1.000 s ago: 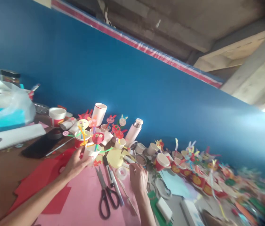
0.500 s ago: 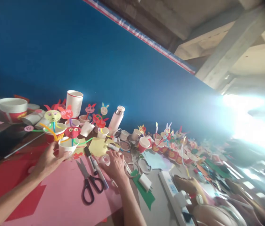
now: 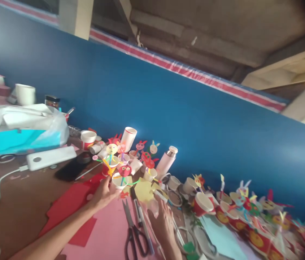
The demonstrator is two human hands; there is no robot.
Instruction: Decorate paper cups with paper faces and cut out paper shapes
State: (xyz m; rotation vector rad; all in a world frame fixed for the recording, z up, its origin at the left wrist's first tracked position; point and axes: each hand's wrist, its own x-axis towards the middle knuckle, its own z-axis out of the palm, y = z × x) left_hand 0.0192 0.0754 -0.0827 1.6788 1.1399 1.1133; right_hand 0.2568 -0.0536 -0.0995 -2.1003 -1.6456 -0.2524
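Note:
My left hand (image 3: 103, 195) grips the side of a white paper cup (image 3: 120, 181) topped with a red paper face and coloured straws. My right hand (image 3: 163, 221) sits lower, with a blurred, see-through roll of tape (image 3: 152, 208) at its fingertips. I cannot tell whether it holds the roll. Black-handled scissors (image 3: 134, 234) and marker pens (image 3: 139, 213) lie between my hands on a pink paper sheet (image 3: 106, 231). Yellow paper (image 3: 144, 190) lies just beyond them.
Paper-cup crafts, a white cup (image 3: 128, 139) and a steel-topped flask (image 3: 165, 160) line a blue wall. A long row of red cups (image 3: 209, 204) runs right. A plastic bag (image 3: 25, 126), power bank (image 3: 51, 157), phone (image 3: 73, 169) and red paper (image 3: 68, 206) lie left on the wooden table (image 3: 14, 202).
The view has swung, showing more of the table's left side. My right hand has moved toward the lower right, and the tape roll is now at its fingertips. My left hand remains on the cup.

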